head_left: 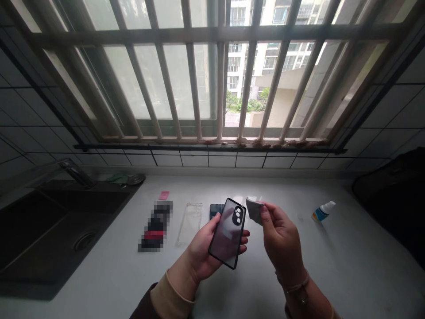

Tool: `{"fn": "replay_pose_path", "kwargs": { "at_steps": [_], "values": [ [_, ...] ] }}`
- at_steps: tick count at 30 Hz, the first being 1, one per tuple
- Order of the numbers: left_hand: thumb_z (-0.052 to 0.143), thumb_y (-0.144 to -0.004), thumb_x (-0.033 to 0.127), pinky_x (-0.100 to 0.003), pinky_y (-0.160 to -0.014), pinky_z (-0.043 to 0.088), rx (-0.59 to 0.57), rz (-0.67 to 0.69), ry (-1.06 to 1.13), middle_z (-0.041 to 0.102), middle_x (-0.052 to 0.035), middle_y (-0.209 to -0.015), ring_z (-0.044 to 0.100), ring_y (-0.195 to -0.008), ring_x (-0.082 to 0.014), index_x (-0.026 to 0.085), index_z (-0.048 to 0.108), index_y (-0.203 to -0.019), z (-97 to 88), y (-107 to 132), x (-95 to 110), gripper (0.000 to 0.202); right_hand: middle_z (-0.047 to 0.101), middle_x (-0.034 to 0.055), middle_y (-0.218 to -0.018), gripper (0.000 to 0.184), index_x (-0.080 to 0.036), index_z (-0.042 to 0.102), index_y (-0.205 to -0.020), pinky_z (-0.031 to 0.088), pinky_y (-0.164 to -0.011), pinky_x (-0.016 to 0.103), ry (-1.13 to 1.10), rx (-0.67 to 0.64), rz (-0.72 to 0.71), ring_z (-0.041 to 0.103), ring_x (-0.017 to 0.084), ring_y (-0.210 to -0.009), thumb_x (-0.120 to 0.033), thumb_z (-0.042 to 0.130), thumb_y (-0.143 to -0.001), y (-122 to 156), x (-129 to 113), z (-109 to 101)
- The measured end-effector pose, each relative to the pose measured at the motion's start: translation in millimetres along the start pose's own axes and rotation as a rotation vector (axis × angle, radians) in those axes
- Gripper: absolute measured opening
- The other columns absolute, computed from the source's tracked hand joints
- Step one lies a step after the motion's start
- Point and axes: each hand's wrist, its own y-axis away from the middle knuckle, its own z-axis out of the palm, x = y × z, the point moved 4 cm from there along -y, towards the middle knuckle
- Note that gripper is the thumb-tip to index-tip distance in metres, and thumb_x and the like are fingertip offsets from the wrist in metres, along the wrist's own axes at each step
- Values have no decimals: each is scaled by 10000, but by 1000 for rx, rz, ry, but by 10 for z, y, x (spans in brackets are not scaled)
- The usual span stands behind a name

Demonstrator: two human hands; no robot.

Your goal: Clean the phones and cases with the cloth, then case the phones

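Observation:
My left hand (199,252) is closed around a phone case (227,237) with a black frame and a translucent back, tilted over the counter. The case's camera cutouts face up near its top right corner. Just to the right, my right hand (282,232) pinches a folded grey cloth (254,209) between thumb and fingers, close to the case but apart from it. Partly hidden behind the case lies a dark phone (215,209). A clear phone case (191,223) rests flat to the left of my left hand.
A small spray bottle (322,212) with a white top stands at right. Further left are a pixelated dark item (156,227) and a pink slip (164,195). The dark sink (99,208) with a faucet (78,173) fills the left side. A barred window rises behind the white counter (259,283).

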Motion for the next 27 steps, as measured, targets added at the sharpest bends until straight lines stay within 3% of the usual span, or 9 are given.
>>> {"fn": "replay_pose_path", "kwargs": {
  "at_steps": [3, 7, 12, 20, 23, 25, 27],
  "values": [
    [366, -1062, 627, -459, -1004, 520, -63, -53, -26, 722, -304, -1247, 744, -1052, -331, -11, 600, -1424, 11, 3, -47, 769, 810, 88, -1105, 263, -211, 736, -1211, 653, -834, 355, 212, 43, -214, 793, 246, -971, -349, 568, -1064, 14, -50, -9],
    [408, -1071, 564, -477, -924, 552, -78, -62, -26, 762, -237, -1173, 760, -989, -331, 76, 624, -1421, 12, -3, -81, 638, 810, 102, -1166, 267, -192, 715, -1257, 636, -975, 383, 377, -123, -500, 789, 252, -1083, -197, 525, -1070, 107, -135, 187],
    [450, -1070, 513, -482, -841, 583, -33, -47, -38, 772, -204, -1158, 766, -945, -330, 134, 628, -1418, -1, 0, -87, 545, 797, 122, -1214, 279, -175, 715, -1232, 611, -1058, 436, 454, -156, -603, 744, 277, -1207, -154, 487, -1073, 164, -107, 326],
    [453, -1068, 507, -441, -828, 571, -48, -76, -48, 783, -193, -1084, 772, -927, -324, 133, 625, -1409, 68, 41, -82, 534, 794, 147, -1202, 266, -177, 730, -1213, 616, -1021, 472, 400, -113, -489, 744, 325, -1198, -218, 508, -1072, 155, -139, 255],
    [419, -1073, 526, -435, -871, 554, -57, -71, -52, 780, -217, -1090, 768, -941, -312, 131, 570, -1475, 63, 37, -72, 584, 815, 119, -1051, 265, -192, 731, -1172, 652, -832, 384, 304, -42, -303, 801, 278, -951, -316, 517, -1077, 100, -103, 135],
    [378, -1075, 550, -422, -894, 547, -40, -93, -64, 765, -262, -1133, 762, -962, -306, 73, 566, -1469, 39, 30, -80, 646, 814, 91, -931, 296, -192, 732, -1130, 625, -664, 308, 249, -4, -120, 789, 238, -783, -386, 514, -1080, 44, -28, 49],
    [357, -1072, 577, -415, -922, 543, -18, -127, -65, 735, -306, -1202, 754, -989, -303, 0, 590, -1420, 14, 26, -99, 713, 811, 79, -875, 327, -189, 739, -1112, 585, -592, 279, 258, 45, -13, 778, 228, -731, -428, 519, -1077, 2, 29, -22]
  ]
}}
